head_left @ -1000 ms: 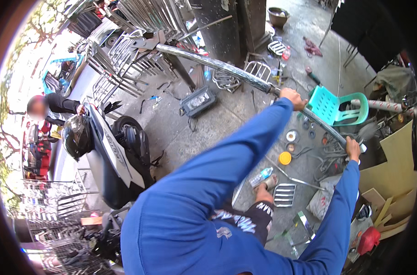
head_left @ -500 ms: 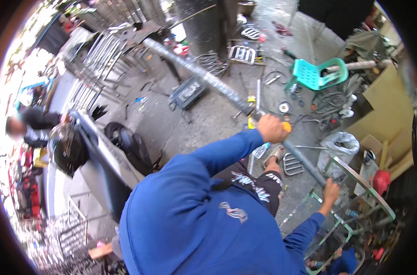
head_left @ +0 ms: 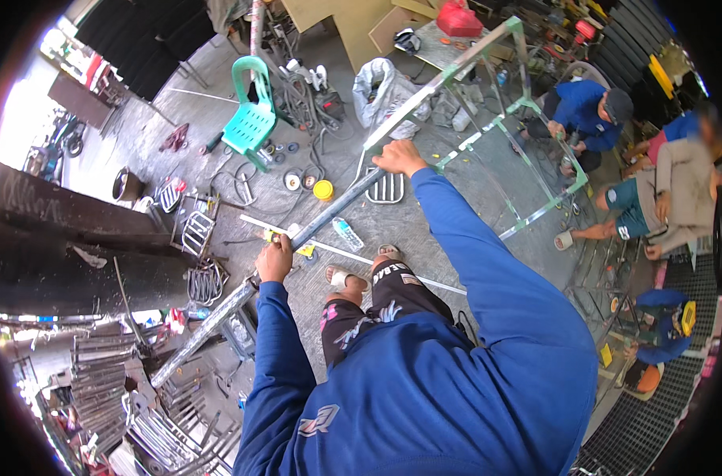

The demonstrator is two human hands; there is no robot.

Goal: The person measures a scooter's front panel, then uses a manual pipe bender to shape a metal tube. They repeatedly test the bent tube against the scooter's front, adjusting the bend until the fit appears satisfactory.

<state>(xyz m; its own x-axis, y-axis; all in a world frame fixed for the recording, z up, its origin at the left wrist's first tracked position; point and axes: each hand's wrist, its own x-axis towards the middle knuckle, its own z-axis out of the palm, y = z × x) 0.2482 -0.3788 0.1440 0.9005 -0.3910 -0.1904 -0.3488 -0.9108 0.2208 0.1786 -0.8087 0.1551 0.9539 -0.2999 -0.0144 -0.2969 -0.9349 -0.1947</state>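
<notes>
A long grey metal pipe runs slantwise across in front of me, from the lower left to the middle. My left hand is closed round it partway along, where a thicker, rougher length meets a smoother one. Farther up, my right hand grips the pipe near its upper right end, fingers wrapped over it. Just beyond the right hand rises a green-and-bare-metal welded frame; whether it touches the pipe I cannot tell. Something small and yellow shows below the pipe beside my left hand.
A water bottle and a yellow round container are on the floor. Beyond are a green plastic chair and a white sack. Co-workers sit or crouch at the right. Metal racks pile up at lower left.
My view has swung to the right, bringing the frame and co-workers further in. Both hands stay on the pipe.
</notes>
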